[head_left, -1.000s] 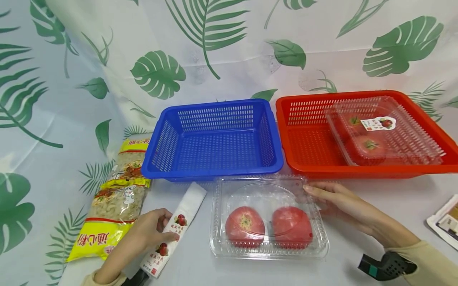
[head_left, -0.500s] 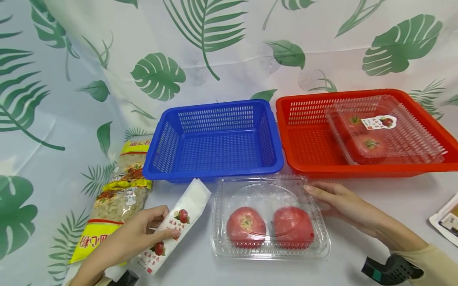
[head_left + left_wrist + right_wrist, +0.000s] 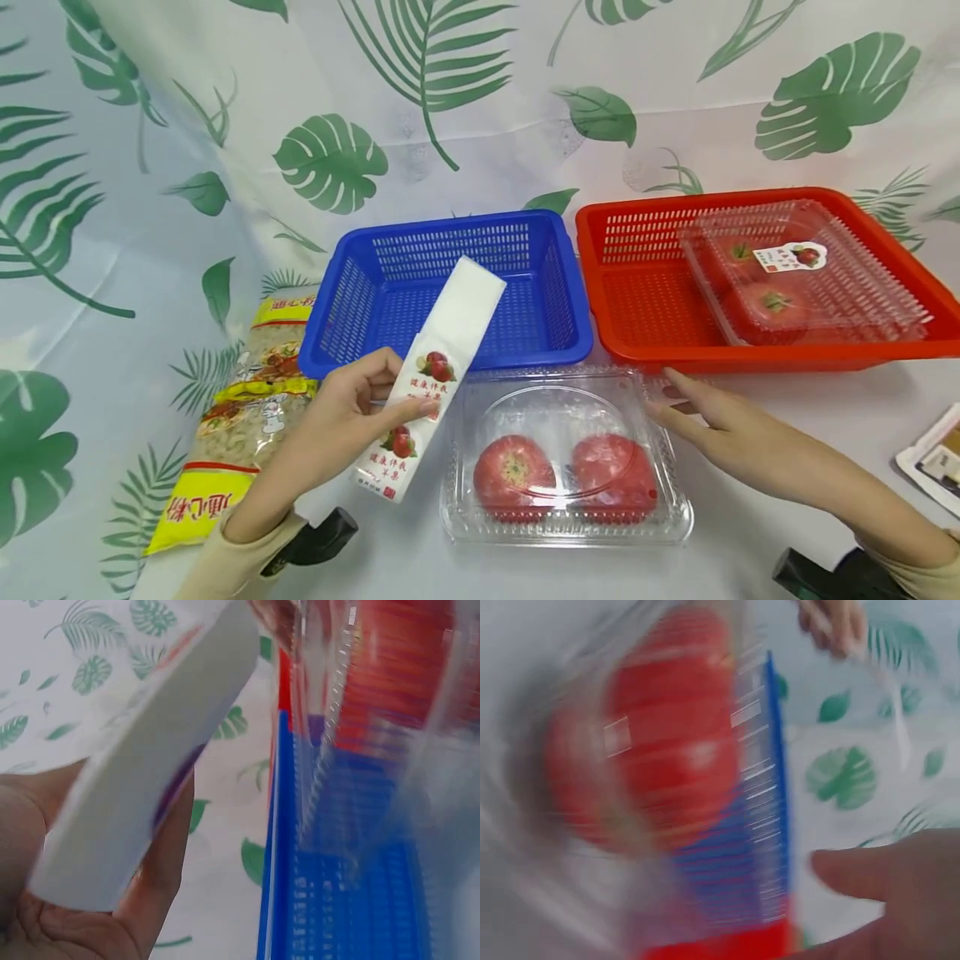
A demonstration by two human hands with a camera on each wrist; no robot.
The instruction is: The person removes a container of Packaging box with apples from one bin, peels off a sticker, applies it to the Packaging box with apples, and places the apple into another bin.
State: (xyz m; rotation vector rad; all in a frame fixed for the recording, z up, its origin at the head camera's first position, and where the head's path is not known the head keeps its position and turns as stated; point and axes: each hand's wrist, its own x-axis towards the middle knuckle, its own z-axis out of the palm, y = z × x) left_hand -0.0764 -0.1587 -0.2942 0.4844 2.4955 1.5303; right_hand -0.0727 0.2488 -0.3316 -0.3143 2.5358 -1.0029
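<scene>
A strip of white stickers printed with red fruit [image 3: 437, 367] is pinched between the thumb and fingers of my left hand [image 3: 337, 425], raised in front of the blue basket. In the left wrist view the strip [image 3: 150, 757] appears edge-on above the palm. Directly before me lies a clear plastic clamshell box [image 3: 558, 408], lid down, with two red tomatoes [image 3: 514, 475] inside. My right hand [image 3: 742, 442] is at the box's right edge, fingers extended and thumb spread apart; whether it touches the box is unclear. The right wrist view is blurred, with the thumb [image 3: 855, 871] visible.
Behind the box stand a blue basket [image 3: 450, 367] and a red basket [image 3: 637, 354]; the red one contains another clamshell of tomatoes [image 3: 810, 292] bearing a sticker. Yellow pasta bags [image 3: 202, 492] lie at left. A flat packet [image 3: 933, 458] sits at far right.
My left hand has lifted the sticker strip off the table, up and to the right. The right hand has loosened from the box's corner, its fingers spreading.
</scene>
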